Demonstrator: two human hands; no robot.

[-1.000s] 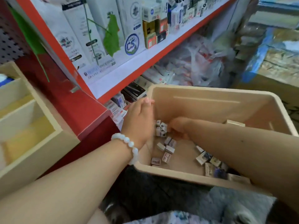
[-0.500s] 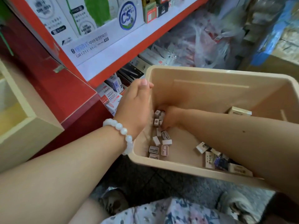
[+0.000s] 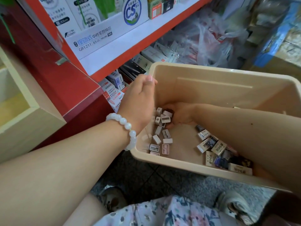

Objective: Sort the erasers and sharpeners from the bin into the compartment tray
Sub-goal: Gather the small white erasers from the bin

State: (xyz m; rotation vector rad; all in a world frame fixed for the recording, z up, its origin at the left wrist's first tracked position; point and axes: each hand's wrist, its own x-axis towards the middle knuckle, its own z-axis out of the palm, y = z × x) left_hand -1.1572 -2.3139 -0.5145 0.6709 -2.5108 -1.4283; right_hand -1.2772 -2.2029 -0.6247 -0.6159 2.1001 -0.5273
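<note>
Fingers of your right hand (image 3: 179, 114) curl around sharpeners (image 3: 165, 119) inside the bin (image 3: 211, 79); your left hand (image 3: 138, 101) grips its rim.

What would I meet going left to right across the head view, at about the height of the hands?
Compartment tray → red shelf unit → left hand gripping the bin's rim → pile of small sharpeners → right hand among them → boxed erasers → bin's right wall.
</note>
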